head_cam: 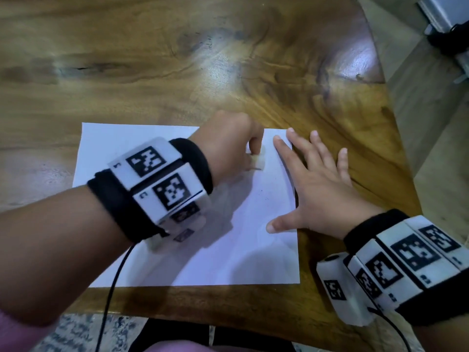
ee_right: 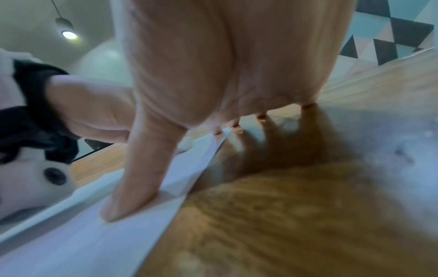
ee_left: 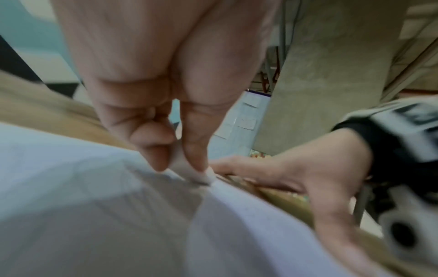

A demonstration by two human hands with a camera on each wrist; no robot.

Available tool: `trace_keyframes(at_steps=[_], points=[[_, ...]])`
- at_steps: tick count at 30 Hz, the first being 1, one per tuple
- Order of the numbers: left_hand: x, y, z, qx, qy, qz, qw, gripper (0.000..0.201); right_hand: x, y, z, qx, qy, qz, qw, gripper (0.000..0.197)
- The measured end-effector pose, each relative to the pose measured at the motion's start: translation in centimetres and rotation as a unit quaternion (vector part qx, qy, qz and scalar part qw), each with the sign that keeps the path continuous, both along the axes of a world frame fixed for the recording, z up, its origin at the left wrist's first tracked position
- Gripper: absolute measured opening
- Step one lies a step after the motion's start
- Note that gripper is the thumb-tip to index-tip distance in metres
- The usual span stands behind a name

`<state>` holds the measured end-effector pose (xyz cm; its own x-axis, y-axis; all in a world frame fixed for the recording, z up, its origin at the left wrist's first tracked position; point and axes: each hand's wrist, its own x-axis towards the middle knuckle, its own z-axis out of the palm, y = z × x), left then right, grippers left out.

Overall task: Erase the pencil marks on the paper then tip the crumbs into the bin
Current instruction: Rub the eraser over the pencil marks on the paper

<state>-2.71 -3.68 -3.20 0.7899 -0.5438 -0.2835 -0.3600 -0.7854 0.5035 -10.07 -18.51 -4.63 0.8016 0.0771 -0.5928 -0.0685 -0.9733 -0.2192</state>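
Note:
A white sheet of paper (head_cam: 228, 237) lies on the wooden table (head_cam: 177, 59), close to its near edge. My left hand (head_cam: 229, 143) pinches a small white eraser (head_cam: 258, 162) between thumb and fingers and presses it on the paper's upper right part; the left wrist view shows the eraser (ee_left: 189, 171) touching the paper (ee_left: 118, 215). Faint pencil specks (head_cam: 262, 191) show below the eraser. My right hand (head_cam: 312, 186) lies flat with fingers spread across the paper's right edge, thumb and forefinger on the sheet (ee_right: 83, 234), the others on the wood. No bin is in view.
The table's right edge (head_cam: 396, 148) curves away close to my right hand, with pale floor (head_cam: 431, 123) beyond it. A metal frame with a black part (head_cam: 446, 34) stands at the far right corner. Cables hang from both wrist units below the table's near edge.

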Motion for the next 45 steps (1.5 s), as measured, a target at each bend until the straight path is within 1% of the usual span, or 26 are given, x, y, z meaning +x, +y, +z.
trace_keyframes(at_steps=[1,2,4,6,7,8,10,11,12,13,15,16,18,20,22,24,27,29,32,34,37,39,41,42,43,45], points=[[0.0,-0.1,0.0,0.003,-0.02,0.007,1.0,0.006,0.0,0.0,0.0,0.0,0.0,0.0,1.0,0.137],[-0.4,0.0,-0.2,0.006,-0.021,-0.014,1.0,0.005,0.0,0.0,0.0,0.0,0.0,0.001,1.0,0.137],[-2.0,0.7,-0.6,0.018,0.02,-0.096,0.995,0.007,0.0,0.0,0.0,-0.001,0.002,0.004,1.0,0.137],[-3.0,1.2,-0.6,0.024,0.064,-0.139,0.988,0.01,0.0,0.0,-0.1,-0.001,0.003,0.007,1.0,0.138],[-2.8,1.1,-0.5,0.02,0.06,-0.131,0.989,0.006,0.0,0.0,-0.1,-0.002,0.004,0.008,1.0,0.138],[-2.0,0.9,-0.4,0.012,0.036,-0.111,0.993,0.002,0.0,0.0,0.0,-0.003,0.004,0.01,1.0,0.138],[-0.7,0.3,-0.2,0.007,-0.023,-0.049,0.999,0.012,0.0,0.0,0.0,-0.006,0.004,0.013,1.0,0.138],[-0.5,0.2,-0.3,0.007,-0.032,-0.036,0.999,0.013,0.0,0.0,0.1,-0.008,0.004,0.013,1.0,0.138],[-0.7,0.4,-0.4,0.007,-0.029,-0.05,0.998,0.013,0.0,0.0,0.0,-0.009,0.004,0.014,1.0,0.139],[-1.5,0.7,-0.6,0.005,-0.009,-0.082,0.997,0.01,0.0,-0.1,0.0,-0.011,0.005,0.016,1.0,0.139],[-3.4,1.3,-0.7,0.003,0.05,-0.141,0.989,0.003,0.0,-0.1,0.0,-0.01,0.006,0.016,1.0,0.139],[-3.8,1.4,-0.8,0.003,0.067,-0.149,0.987,0.002,0.0,-0.2,0.0,-0.009,0.006,0.017,1.0,0.139],[-2.8,1.0,-0.6,0.0,0.048,-0.114,0.992,0.007,-0.1,-0.2,0.0,-0.008,0.003,0.018,1.0,0.138],[-0.9,-0.1,-0.2,-0.004,0.002,-0.04,0.999,0.009,-0.1,-0.2,0.0,-0.008,-0.001,0.02,1.0,0.138],[0.2,-1.0,0.0,-0.005,-0.025,0.003,1.0,0.009,-0.2,-0.2,0.0,-0.007,-0.006,0.02,1.0,0.138],[-0.4,-1.1,-0.3,-0.001,-0.005,-0.022,1.0,0.006,-0.2,-0.3,0.0,0.001,-0.012,0.018,1.0,0.137],[-2.5,0.0,-0.7,-0.006,0.072,-0.094,0.993,0.007,-0.2,-0.4,0.1,0.011,-0.019,0.012,1.0,0.136],[-3.1,0.5,-0.8,-0.011,0.092,-0.096,0.991,0.01,-0.3,-0.3,0.2,0.011,-0.019,0.008,1.0,0.135],[-3.4,0.4,-0.7,0.002,0.071,-0.077,0.995,0.007,-0.5,0.1,0.7,-0.007,-0.035,0.021,0.999,0.132],[-3.6,0.2,-0.5,0.019,0.061,-0.078,0.995,0.004,-0.9,0.2,0.9,-0.017,-0.04,0.04,0.998,0.13],[-2.6,-0.4,0.2,0.028,0.08,-0.08,0.993,0.006,-1.5,0.4,0.8,-0.007,-0.008,0.041,0.999,0.138],[-1.2,-1.3,0.5,0.006,0.055,-0.03,0.998,0.006,-1.6,0.4,0.5,-0.006,0.0,0.035,0.999,0.143],[-0.4,-2.0,0.4,-0.019,0.003,0.029,0.999,0.011,-1.6,0.3,0.2,-0.009,0.005,0.029,1.0,0.146],[-0.6,-2.0,0.2,-0.027,-0.004,0.033,0.999,0.012,-1.6,0.3,0.1,-0.009,0.007,0.026,1.0,0.146],[-1.3,-1.8,0.0,-0.028,0.003,0.017,0.999,0.011,-1.6,0.3,0.1,-0.009,0.009,0.025,1.0,0.147],[-3.0,-1.1,-0.4,-0.01,0.05,-0.056,0.997,0.005,-1.5,0.1,0.0,-0.002,0.011,0.021,1.0,0.148]])
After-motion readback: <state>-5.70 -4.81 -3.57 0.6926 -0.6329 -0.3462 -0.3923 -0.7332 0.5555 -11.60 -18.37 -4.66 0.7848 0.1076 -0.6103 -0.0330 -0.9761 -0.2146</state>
